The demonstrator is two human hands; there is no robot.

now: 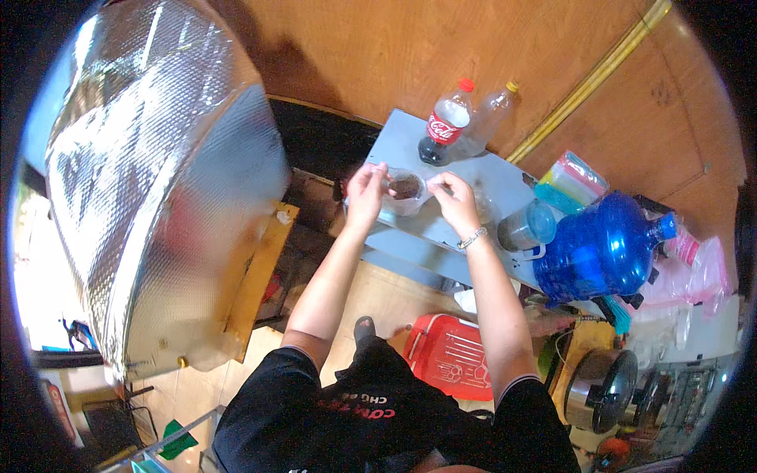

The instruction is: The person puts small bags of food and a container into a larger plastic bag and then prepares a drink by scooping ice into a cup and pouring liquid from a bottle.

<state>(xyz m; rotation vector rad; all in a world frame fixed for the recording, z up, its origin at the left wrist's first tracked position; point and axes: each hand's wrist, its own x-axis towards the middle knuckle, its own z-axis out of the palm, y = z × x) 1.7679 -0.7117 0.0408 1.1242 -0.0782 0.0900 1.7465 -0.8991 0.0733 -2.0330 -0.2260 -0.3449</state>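
Between my hands, over the grey-blue table (426, 223), is a clear plastic cup (407, 206) with something dark brown inside. My left hand (367, 191) grips its left rim, thumb and fingers curled around the edge. On the opposite side, the fingers of my right hand (457, 203) pinch together at the rim; exactly what they grip there is hard to make out. A bracelet circles my right wrist. Just beyond the cup stands a red-capped soda bottle (447, 126) with dark liquid low in it. Partly behind my right hand sits another clear plastic item (482, 203).
A yellow-capped clear bottle (490, 118) stands by the wooden wall (378, 47). Rightward are a lidded pitcher (527, 226), a large blue water jug (603, 248) and colourful packages (572, 180). A red crate-like box (449, 356) lies below; a silver foil-covered structure (158, 158) rises at left.
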